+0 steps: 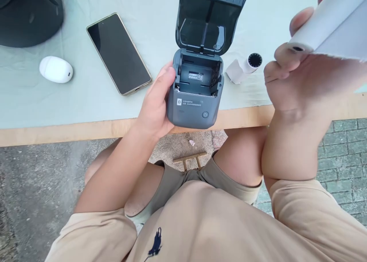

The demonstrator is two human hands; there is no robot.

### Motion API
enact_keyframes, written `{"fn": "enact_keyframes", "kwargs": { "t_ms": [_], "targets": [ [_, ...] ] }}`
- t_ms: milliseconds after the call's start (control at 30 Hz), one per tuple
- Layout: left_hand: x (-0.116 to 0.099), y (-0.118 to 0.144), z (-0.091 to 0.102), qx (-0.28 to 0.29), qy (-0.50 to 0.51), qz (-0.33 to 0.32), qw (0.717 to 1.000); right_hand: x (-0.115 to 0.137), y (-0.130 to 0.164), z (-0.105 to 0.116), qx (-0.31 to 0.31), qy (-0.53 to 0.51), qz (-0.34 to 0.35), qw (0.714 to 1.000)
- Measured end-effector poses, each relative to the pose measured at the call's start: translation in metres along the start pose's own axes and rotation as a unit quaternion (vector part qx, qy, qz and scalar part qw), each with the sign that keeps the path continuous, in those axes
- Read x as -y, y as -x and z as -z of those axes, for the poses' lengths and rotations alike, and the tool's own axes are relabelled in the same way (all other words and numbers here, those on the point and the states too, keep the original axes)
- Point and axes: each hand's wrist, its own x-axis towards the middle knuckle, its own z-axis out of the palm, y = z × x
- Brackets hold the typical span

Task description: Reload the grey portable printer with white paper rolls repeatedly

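My left hand (156, 101) grips the left side of a dark grey portable label printer (192, 111) at the table's front edge. Its lid (208, 21) stands raised, and the paper compartment inside shows bare walls with a small printed label. At the upper right, my right hand (289, 78) is closed around a white paper roll (327, 19), lifted off the table, with its loose end hanging towards the right. The roll's hollow core end faces me. Between the two hands lies a small used-looking roll (254, 60) with a dark ridged end and a curled strip of paper.
A smartphone (119, 54) lies face up left of the printer. Further left are a white earbud case (56, 69) and a black rounded object (30, 17), cut off by the frame. The table's wooden edge (65, 130) runs above my lap.
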Motion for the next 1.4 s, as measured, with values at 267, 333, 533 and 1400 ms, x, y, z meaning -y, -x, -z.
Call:
{"fn": "enact_keyframes", "kwargs": {
  "t_ms": [267,333,533,1400],
  "targets": [
    [-0.001,0.001,-0.004,0.0,-0.008,-0.006,1.0,-0.022,0.006,0.012,-0.195,-0.017,0.075,0.978],
    [0.0,0.001,-0.004,0.005,-0.001,-0.006,1.0,-0.026,0.007,0.015,-0.167,0.047,0.11,0.979],
    [0.001,0.0,-0.004,-0.003,-0.008,-0.012,1.0,-0.052,0.0,0.043,-0.155,0.235,0.097,0.955],
    [0.0,-0.001,-0.002,0.004,-0.028,-0.011,1.0,-0.013,0.021,-0.007,0.119,-0.156,-0.118,0.974]
  ]
}}
